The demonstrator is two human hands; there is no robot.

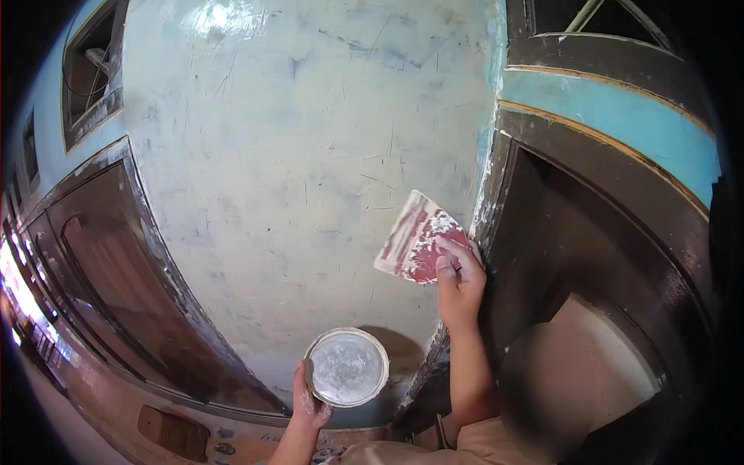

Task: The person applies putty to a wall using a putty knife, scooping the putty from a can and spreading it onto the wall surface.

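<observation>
My right hand (463,279) grips a red putty spreader (425,240), its flat blade smeared with white filler and angled up to the left. The spreader is in front of the right part of a pale, patchy wall (310,170); I cannot tell whether its edge touches the surface. Lower down, my left hand (310,404) is closed round the left side of a round tub (346,366). A greyish-white paste fills the tub, and white residue marks its rim and my left fingers.
Dark wooden door frames border the wall, with a brown door (97,240) at left and a dark doorway (573,225) at right. A brown wooden stool (173,432) sits on the floor at lower left. A pale board-like panel (612,360) stands by the right doorway.
</observation>
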